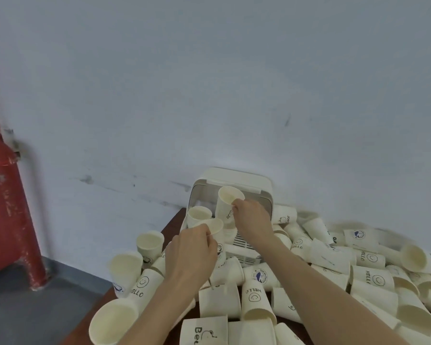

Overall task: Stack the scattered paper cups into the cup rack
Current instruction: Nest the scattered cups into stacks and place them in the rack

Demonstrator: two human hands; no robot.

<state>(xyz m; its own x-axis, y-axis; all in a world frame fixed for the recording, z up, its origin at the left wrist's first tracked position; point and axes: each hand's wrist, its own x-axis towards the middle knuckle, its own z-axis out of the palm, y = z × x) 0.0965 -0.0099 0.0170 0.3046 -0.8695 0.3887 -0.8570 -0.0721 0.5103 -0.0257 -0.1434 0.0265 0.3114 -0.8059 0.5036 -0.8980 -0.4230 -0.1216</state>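
The white cup rack (pixel 237 179) stands against the wall at the table's far side, its front open. My right hand (pixel 253 219) grips a tall stack of white paper cups (pixel 225 204) upright inside the rack, fingers on its rim and side. My left hand (pixel 193 250) holds a single cup (pixel 215 227) by its rim at the rack's front left. Another upright cup (pixel 198 215) stands just behind that one. Several loose cups (pixel 254 298) printed with "HELLO" and smiley faces lie scattered around my arms.
The dark brown table (pixel 173 224) is heaped with cups to the right (pixel 368 270) and to the left (pixel 125 267), some near the left edge. A pale wall rises right behind the rack. A red pillar (pixel 8 220) and grey floor lie to the left.
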